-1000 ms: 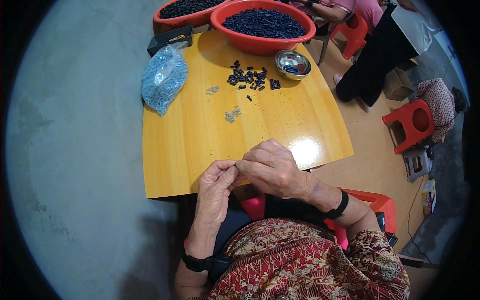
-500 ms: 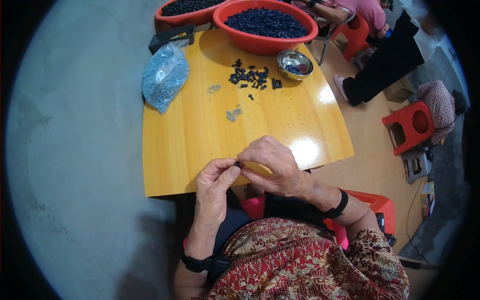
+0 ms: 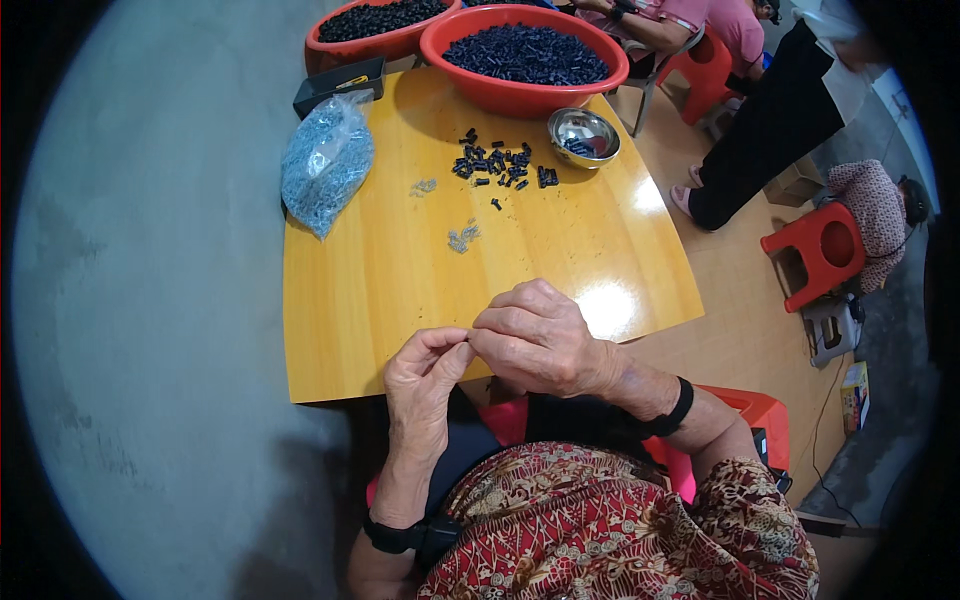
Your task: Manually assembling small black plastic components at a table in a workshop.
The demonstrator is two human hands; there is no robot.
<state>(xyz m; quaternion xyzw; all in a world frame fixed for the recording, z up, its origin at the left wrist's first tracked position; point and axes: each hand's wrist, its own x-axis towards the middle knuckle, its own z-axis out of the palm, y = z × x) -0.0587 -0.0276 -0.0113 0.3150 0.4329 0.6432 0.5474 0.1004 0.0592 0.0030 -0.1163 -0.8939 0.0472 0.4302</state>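
Observation:
Over the near edge of the yellow wood-grain table (image 3: 370,320), my left hand (image 3: 420,385) pinches a small black tube-shaped part, now almost wholly hidden by fingers. My right hand (image 3: 540,340) meets it there, fingers curled with their tips against the left fingertips; whatever they hold cannot be seen. Beyond the hands lie two little heaps of small silvery pieces, a nearer pile (image 3: 464,236) and a farther pile (image 3: 423,187). Farther back is a scattered heap of short black parts (image 3: 497,160).
A large red basin (image 3: 440,70) full of black parts stands at the back, beside another red basin (image 3: 322,46). A metal bowl (image 3: 606,125) holds a few black parts. At the left are a bag of silvery pieces (image 3: 325,165) and a black tray (image 3: 312,98). People sit and stand at right.
My right fingers have closed in against my left fingertips, covering the black part that showed before. Both hands stay close together. The view has shifted slightly.

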